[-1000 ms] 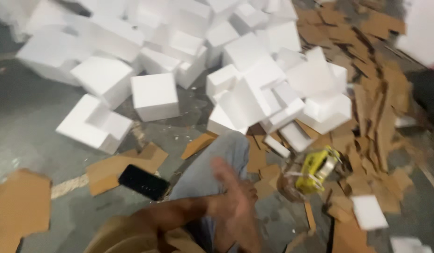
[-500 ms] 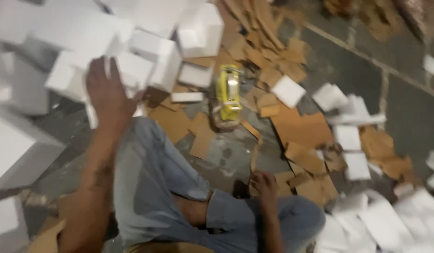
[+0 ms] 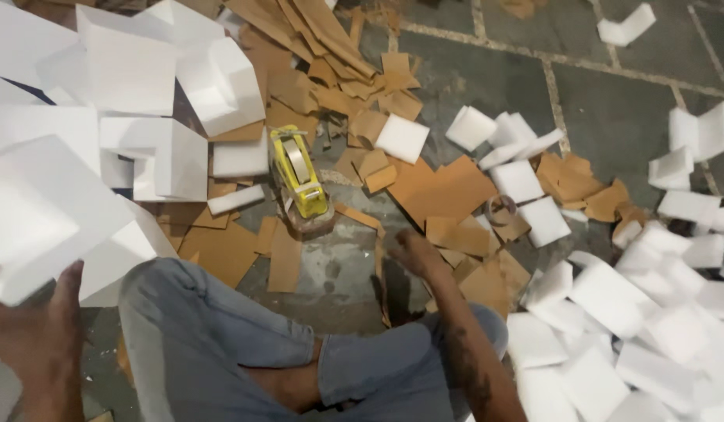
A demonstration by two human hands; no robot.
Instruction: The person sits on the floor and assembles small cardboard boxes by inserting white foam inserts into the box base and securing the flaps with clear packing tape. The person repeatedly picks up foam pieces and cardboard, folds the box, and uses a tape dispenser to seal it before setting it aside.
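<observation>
The left hand (image 3: 34,328) is closed on the near edge of a white foam corner block (image 3: 45,207), fingers wrapped up over that edge so the block's broad face tilts toward the camera. The block sits directly above the grip and leans away from it; its long axis runs from the held edge up and to the right, toward the heap of foam corner blocks (image 3: 143,86) stacked just beyond it. Holding by one edge leaves the rest of the block unsupported, which would account for the tilt.

Right of that grip, the person's bent knee in grey trousers (image 3: 206,336) fills the foreground. Beyond it a yellow tape dispenser (image 3: 299,180) lies on the stone floor (image 3: 612,117) among cardboard scraps (image 3: 448,187), its long axis pointing away from the person and slightly left. It lies well apart from both hands.

Further right, the right hand (image 3: 415,254) reaches down to the floor, fingers curled among cardboard scraps; the view is blurred, so it cannot be told whether it grips one or merely touches them. A tape roll (image 3: 500,209) lies just beyond this hand. Loose white foam pieces (image 3: 612,312) spread to its right.
</observation>
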